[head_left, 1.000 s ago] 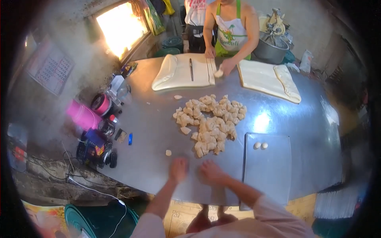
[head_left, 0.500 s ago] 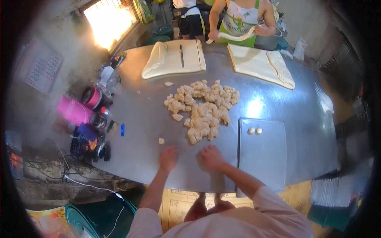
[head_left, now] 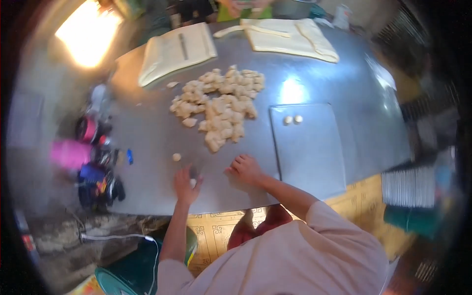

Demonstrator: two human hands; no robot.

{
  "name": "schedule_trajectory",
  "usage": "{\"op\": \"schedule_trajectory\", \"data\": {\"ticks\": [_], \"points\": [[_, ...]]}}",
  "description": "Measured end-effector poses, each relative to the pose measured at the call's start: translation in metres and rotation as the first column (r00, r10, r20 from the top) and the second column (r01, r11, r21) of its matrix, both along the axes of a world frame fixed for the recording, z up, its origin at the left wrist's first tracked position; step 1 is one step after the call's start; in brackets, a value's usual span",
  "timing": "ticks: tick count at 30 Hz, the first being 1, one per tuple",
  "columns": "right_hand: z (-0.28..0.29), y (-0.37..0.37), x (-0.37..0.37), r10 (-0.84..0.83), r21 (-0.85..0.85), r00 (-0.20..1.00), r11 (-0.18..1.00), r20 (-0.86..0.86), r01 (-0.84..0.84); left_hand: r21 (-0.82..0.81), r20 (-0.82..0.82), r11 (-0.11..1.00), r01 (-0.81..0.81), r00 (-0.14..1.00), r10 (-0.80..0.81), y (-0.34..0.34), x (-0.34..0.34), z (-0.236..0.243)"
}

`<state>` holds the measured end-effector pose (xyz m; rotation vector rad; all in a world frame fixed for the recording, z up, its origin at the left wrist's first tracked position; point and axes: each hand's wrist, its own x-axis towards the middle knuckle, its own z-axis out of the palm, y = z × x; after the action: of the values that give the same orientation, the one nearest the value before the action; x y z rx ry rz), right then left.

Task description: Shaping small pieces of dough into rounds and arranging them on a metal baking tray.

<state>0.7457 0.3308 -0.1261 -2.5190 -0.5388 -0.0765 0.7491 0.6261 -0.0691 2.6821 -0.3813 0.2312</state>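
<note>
On the metal table, my left hand [head_left: 184, 186] is curved around a small dough ball [head_left: 193, 182], which shows beside the thumb. A single dough piece [head_left: 176, 157] lies just beyond its fingertips. To the right, my right hand [head_left: 247, 169] rests low on the tabletop with its fingers curled in; whatever is beneath them is hidden. A heap of cut dough pieces [head_left: 223, 113] spreads out ahead of both hands. Right of my right hand lies a flat tray [head_left: 309, 152] carrying two round dough balls [head_left: 293, 119] near its far end.
Two folded dough sheets [head_left: 179, 51] [head_left: 290, 39] lie at the far side, a dark stick on the left one and a dough strip by the other. A person [head_left: 243, 9] stands behind them. Bottles and a pink container [head_left: 72, 153] crowd the left edge, near a blue lighter-like object [head_left: 130, 156].
The view has shifted, so the table sits higher and farther left. A dough ball now shows beside my left thumb. The dough strip the other person held now lies on the table.
</note>
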Motion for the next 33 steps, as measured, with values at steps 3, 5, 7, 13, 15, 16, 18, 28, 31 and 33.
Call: {"op": "schedule_trajectory", "data": {"ticks": [3,5,7,13,15,16,18,28,31,33], "points": [[0.018,-0.042,-0.031,0.101,0.296,0.994,0.949,0.028,-0.105,-0.051,-0.095,0.998,-0.025,0.995,0.020,-0.016,-0.011,0.023],[0.048,-0.072,-0.050,0.036,0.444,0.986,0.895,-0.166,0.042,-0.226,-0.229,0.964,-0.140,0.969,0.088,-0.064,-0.018,0.036],[0.080,-0.106,-0.054,-0.147,0.485,0.970,0.845,-0.193,0.224,-0.352,-0.247,0.934,-0.068,0.969,-0.022,-0.138,-0.011,0.043],[0.110,-0.240,0.004,-0.502,0.509,0.860,0.719,-0.090,0.473,-0.282,0.103,0.923,0.261,0.965,-0.241,-0.361,0.052,0.046],[0.097,-0.273,0.020,-0.501,0.486,0.862,0.736,-0.076,0.470,-0.242,0.171,0.940,0.239,0.964,-0.201,-0.393,0.061,0.046],[0.091,-0.284,0.023,-0.487,0.390,0.868,0.785,-0.092,0.482,-0.175,0.111,0.948,0.266,0.962,-0.250,-0.398,0.063,0.047],[0.083,-0.293,0.022,-0.401,0.270,0.916,0.885,0.025,0.380,-0.095,0.031,0.952,0.290,0.957,-0.288,-0.390,0.065,0.050],[0.106,-0.264,0.006,-0.448,0.557,0.886,0.708,-0.122,0.435,0.150,0.031,0.989,-0.006,1.000,0.001,-0.243,0.187,0.072],[0.081,-0.243,0.017,-0.457,0.556,0.882,0.706,-0.116,0.439,-0.270,0.161,0.959,-0.084,0.978,0.131,-0.212,0.143,0.074],[0.057,-0.217,0.040,-0.477,0.536,0.878,0.754,0.045,0.381,-0.415,0.045,0.878,-0.239,0.958,0.282,-0.198,0.086,0.069]]}}
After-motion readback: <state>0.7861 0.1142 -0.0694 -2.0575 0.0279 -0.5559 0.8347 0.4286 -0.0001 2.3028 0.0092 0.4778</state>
